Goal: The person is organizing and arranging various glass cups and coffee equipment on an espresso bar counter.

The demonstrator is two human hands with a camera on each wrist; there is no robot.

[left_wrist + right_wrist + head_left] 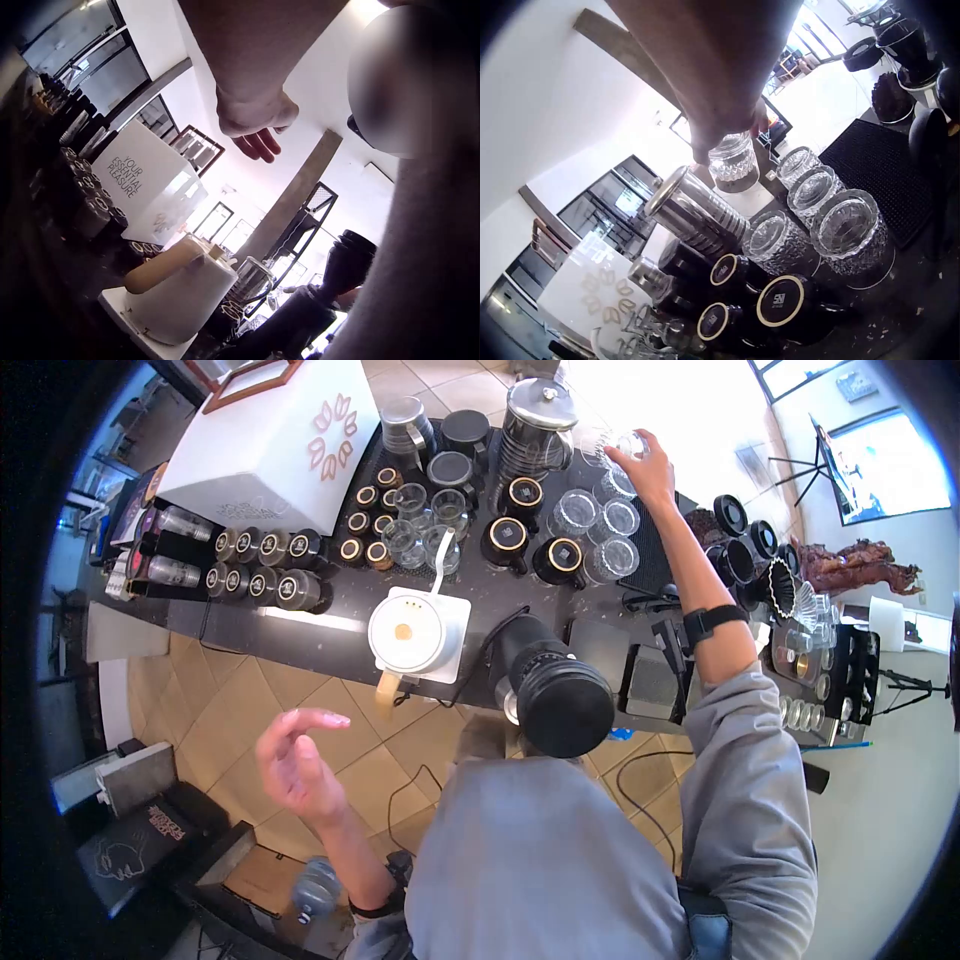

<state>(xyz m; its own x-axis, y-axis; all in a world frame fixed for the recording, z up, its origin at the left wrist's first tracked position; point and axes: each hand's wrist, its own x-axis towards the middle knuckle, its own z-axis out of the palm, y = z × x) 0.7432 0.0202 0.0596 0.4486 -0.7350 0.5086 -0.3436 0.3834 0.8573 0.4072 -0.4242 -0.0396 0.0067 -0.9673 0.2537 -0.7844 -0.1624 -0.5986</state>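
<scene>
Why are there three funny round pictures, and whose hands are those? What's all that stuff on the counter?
A person is wearing three small cameras. One sits on the head and looks down, so you see grey sleeves and both hands from above. The other two are strapped on the wrists and look along each hand, which is why those pictures look tilted.

The right hand reaches far across the dark counter and holds a patterned glass lifted above the others. The left hand floats in the air over the floor, fingers relaxed, holding nothing.

On the counter stand more glasses, black cups, a shiny coffee press, a white kettle on its base and a tall black grinder. A white sign stands behind.
</scene>
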